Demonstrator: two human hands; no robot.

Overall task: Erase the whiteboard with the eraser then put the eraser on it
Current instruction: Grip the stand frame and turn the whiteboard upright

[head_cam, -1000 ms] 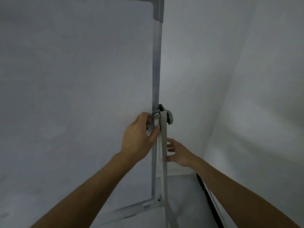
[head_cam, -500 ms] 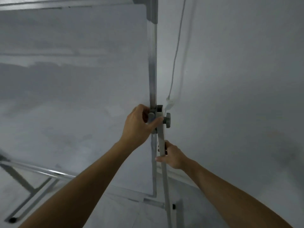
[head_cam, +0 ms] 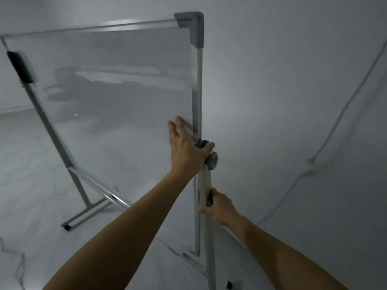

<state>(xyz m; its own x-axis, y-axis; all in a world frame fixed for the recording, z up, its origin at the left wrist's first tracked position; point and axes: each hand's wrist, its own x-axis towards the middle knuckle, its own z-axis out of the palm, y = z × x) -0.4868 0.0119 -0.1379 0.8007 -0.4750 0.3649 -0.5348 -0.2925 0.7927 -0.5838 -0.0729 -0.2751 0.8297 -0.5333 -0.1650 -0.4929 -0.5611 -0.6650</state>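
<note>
The whiteboard (head_cam: 117,105) stands tilted on its metal stand, its surface showing only grey smears and reflections. The left hand (head_cam: 186,151) lies against the board's face near its right edge, fingers straight and flat on the surface. Its thumb reaches across the frame just above the grey knob (head_cam: 212,161) at the pivot.

Lower down, the right hand (head_cam: 222,208) is wrapped around the stand post (head_cam: 210,248), fingers curled behind it and thumb in front. Both forearms reach in from the bottom of the view.

A grey corner cap (head_cam: 193,24) covers the board's top right corner. At the far left edge a dark oblong shape (head_cam: 19,63) sits at the top of the far leg (head_cam: 48,126); it is blurred, and what it is cannot be told. The near post's foot is cut off at the bottom edge. A thin cable (head_cam: 343,109) runs down the wall (head_cam: 272,80) to the right.
</note>
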